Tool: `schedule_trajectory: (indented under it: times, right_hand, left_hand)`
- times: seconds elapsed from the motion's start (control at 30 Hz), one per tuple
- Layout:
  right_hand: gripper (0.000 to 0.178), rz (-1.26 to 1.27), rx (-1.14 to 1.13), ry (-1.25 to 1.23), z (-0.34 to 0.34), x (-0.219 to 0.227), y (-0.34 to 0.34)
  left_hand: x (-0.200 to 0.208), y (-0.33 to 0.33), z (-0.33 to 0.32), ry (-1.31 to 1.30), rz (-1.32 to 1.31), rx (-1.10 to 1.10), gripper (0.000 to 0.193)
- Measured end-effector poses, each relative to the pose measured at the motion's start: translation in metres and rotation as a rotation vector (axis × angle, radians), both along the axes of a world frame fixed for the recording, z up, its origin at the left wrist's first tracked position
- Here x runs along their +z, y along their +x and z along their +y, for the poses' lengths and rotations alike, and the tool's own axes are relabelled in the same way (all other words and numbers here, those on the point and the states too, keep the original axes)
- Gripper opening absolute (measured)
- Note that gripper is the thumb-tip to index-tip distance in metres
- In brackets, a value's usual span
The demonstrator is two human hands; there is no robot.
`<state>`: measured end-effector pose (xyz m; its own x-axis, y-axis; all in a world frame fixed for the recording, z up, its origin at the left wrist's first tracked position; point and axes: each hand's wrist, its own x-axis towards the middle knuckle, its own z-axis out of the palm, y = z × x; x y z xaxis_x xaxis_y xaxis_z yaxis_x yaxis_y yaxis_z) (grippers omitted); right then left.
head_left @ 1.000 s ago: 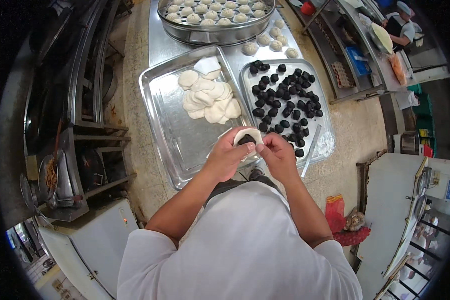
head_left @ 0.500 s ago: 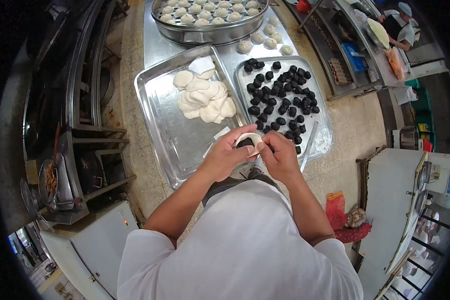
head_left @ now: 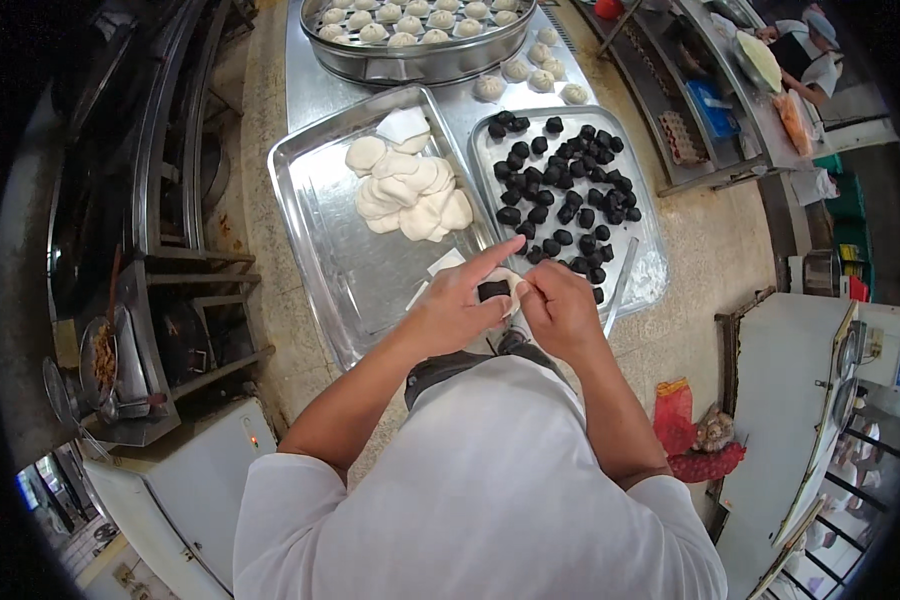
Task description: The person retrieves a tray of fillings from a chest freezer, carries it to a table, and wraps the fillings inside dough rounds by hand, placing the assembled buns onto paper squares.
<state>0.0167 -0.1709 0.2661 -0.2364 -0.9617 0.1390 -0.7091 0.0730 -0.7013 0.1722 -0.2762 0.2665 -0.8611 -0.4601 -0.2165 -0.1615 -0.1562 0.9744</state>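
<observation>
Between my hands is a white dough wrapper with a dark filling ball (head_left: 493, 290) inside. My left hand (head_left: 460, 305) cups it from the left, thumb on the near side and index finger stretched out past the wrapper. With its fingertips, my right hand (head_left: 558, 308) pinches the right edge of the wrapper. Ahead to the left, a metal tray (head_left: 315, 215) holds a heap of flat dough wrappers (head_left: 410, 195). To the right, a second tray (head_left: 635, 205) carries many black filling balls (head_left: 570, 175). A long flat metal strip (head_left: 622, 285) lies at its right side.
At the far end of the steel table, a round steamer (head_left: 410, 65) holds rows of pleated buns; several more buns (head_left: 515, 70) sit beside it. Shelving (head_left: 660, 120) stands at the right, where a co-worker (head_left: 815, 60) is busy. Stoves line the left. Red net bags (head_left: 705, 463) lie on the floor.
My left index finger has straightened and lifted away from the wrapper. My right fingers keep pinching its edge, and the dark filling stays inside.
</observation>
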Motion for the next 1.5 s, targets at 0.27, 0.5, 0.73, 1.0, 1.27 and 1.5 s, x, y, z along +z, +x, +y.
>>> schedule_trajectory:
  times: [0.27,0.5,0.73,1.0,1.27,1.5]
  right_hand:
    - [0.008,-0.219,-0.068,0.056,-0.007,0.001,0.004]
    - [0.009,-0.069,-0.041,-0.087,-0.005,-0.01,0.01]
    - [0.008,-0.223,-0.09,-0.056,-0.01,-0.006,0.007]
    - [0.005,-0.194,-0.047,-0.089,-0.01,0.006,0.01]
    - [0.005,-0.112,-0.021,-0.09,-0.008,0.007,0.015]
    - [0.006,-0.038,-0.003,-0.143,-0.007,-0.004,0.011]
  left_hand:
    - [-0.015,-0.001,0.004,0.169,0.002,0.187,0.06]
    - [-0.051,-0.012,0.04,0.774,0.32,0.453,0.03]
    - [-0.047,-0.006,0.028,0.447,0.2,0.303,0.031]
    - [-0.03,0.001,0.014,0.402,0.03,0.131,0.029]
    - [-0.038,0.003,0.006,0.325,-0.022,0.0,0.031]
    - [-0.041,-0.002,0.007,0.595,0.105,0.073,0.031]
